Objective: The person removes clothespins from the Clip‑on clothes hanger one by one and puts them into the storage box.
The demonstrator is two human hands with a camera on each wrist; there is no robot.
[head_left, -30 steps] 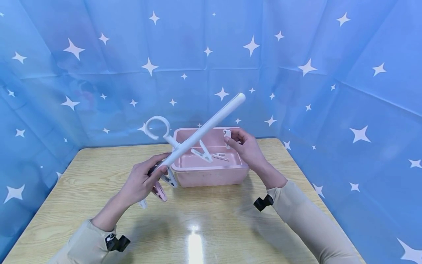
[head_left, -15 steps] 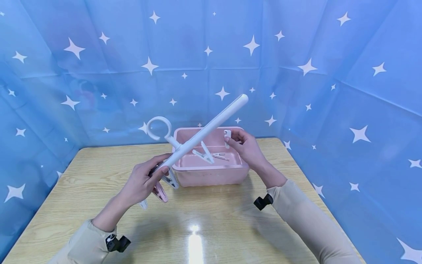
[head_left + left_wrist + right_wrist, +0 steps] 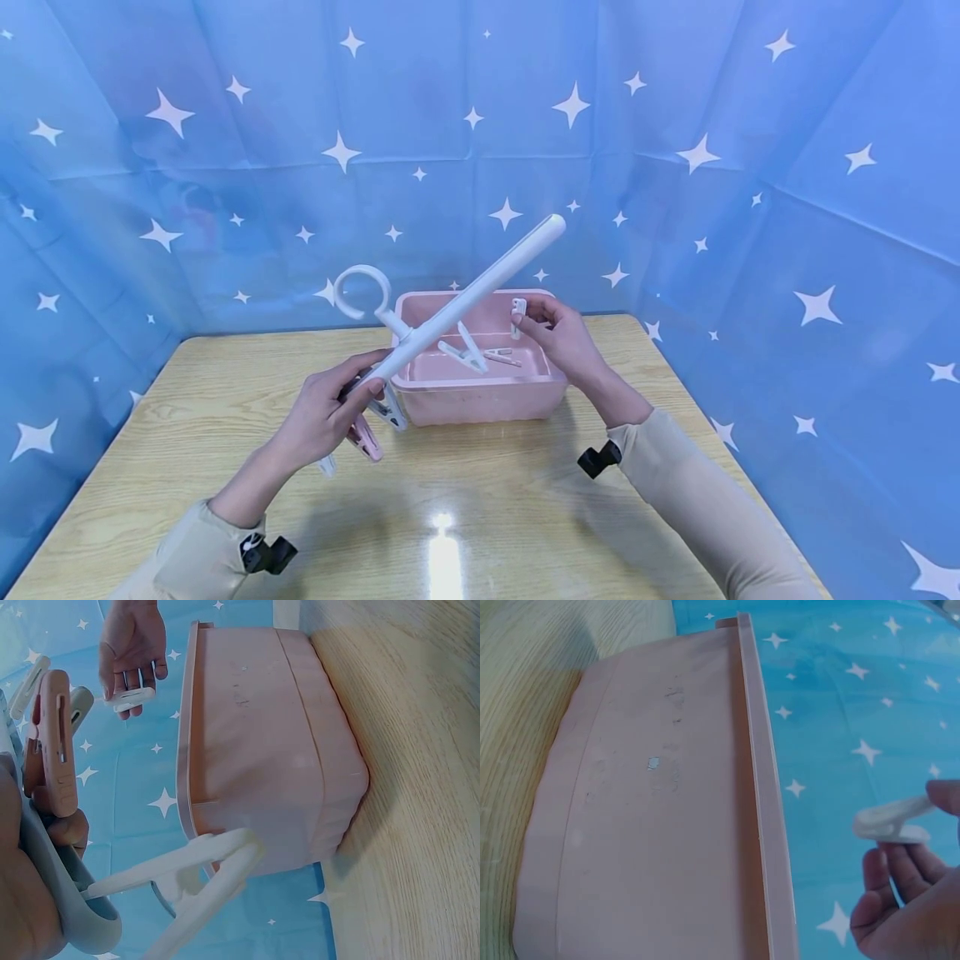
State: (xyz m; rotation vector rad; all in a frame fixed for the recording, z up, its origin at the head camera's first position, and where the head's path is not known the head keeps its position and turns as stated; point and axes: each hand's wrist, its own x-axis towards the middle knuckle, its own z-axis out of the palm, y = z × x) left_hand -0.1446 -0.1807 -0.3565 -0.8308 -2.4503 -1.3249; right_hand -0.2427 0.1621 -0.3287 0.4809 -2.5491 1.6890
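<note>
My left hand grips the lower end of a white clip hanger, whose bar slants up to the right with its round hook to the left. From the bar hang a white clip, a pink clip and other pale clips, partly hidden by the hand. In the left wrist view the pink clip stands beside the fingers. My right hand pinches a loose white clip over the pink basin. The right wrist view shows this clip between thumb and fingers.
Inside the basin lies another light clip. The basin stands near the back of a wooden table. Behind and beside it hangs a blue curtain with white stars.
The hanger has shifted slightly to the right in my left hand's grip. The white clip has turned a little in my right fingers; that hand stays over the basin.
</note>
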